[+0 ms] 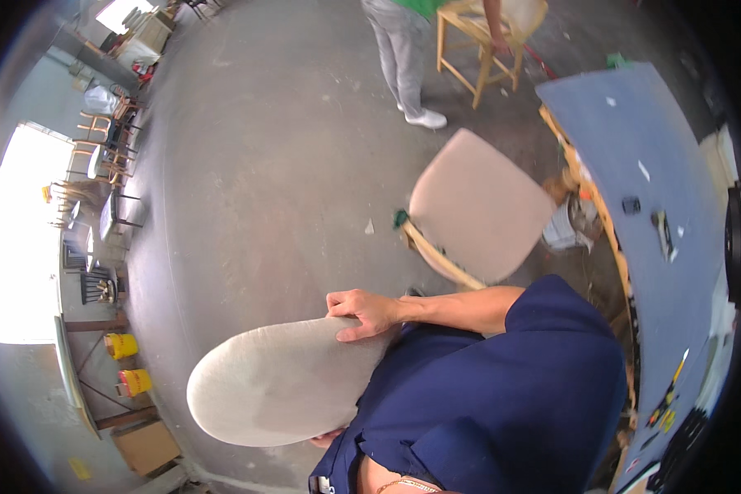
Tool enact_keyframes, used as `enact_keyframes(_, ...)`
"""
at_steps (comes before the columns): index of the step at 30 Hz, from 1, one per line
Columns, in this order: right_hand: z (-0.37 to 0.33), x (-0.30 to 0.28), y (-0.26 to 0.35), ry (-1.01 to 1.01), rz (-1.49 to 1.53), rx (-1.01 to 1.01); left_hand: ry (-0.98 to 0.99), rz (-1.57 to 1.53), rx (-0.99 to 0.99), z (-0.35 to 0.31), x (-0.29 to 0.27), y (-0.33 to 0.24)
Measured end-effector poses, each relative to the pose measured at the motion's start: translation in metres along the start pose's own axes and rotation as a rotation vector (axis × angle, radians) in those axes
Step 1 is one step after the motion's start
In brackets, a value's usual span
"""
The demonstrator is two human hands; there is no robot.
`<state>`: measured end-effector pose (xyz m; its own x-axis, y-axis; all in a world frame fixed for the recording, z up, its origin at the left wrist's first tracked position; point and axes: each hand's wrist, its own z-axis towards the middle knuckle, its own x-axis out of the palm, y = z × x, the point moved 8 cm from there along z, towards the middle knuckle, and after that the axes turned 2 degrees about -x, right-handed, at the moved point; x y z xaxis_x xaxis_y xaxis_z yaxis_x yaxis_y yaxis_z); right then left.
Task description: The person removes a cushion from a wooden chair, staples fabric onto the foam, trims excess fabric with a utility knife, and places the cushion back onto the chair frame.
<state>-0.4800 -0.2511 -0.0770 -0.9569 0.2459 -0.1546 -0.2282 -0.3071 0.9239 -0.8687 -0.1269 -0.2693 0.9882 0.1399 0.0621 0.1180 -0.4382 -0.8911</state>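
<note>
A beige upholstered chair pad (280,383) with a rounded end lies across the front of my body, its far end reaching out to the left. My right hand (364,314) is closed over the pad's upper edge, thumb on the fabric and fingers bent around the rim. On its lower edge sits my left hand (328,438), mostly hidden by the pad and my shirt; the visible fingers press against the pad. Beyond my right arm stands a pinkish-beige upholstered seat (482,202) with a wooden rail (440,255) and a green wrapped end.
A blue-topped workbench (659,148) with hand tools runs along the right. A co-worker (399,58) stands ahead, hand on a wooden chair (482,41). Several chairs (99,160) and yellow buckets (122,346) line the left wall. A white bag (566,230) sits by the bench.
</note>
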Motion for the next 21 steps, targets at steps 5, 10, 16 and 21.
enact_keyframes(5, 0.107, -0.082, -0.063, -0.098, 0.020, 0.089, -0.023, -0.095, 0.039, 0.088, 0.100, -0.042)
enact_keyframes(10, 0.178, -0.155, -0.165, -0.390, 0.044, 0.324, 0.076, -0.092, 0.133, 0.201, 0.235, -0.104)
enact_keyframes(16, 0.252, -0.285, -0.182, -0.689, -0.021, 0.273, 0.659, -0.116, -0.056, 0.320, 0.505, -0.171)
enact_keyframes(21, 0.266, -0.367, -0.199, -0.885, -0.153, 0.327, 0.726, 0.131, -0.137, 0.397, 0.686, -0.162)
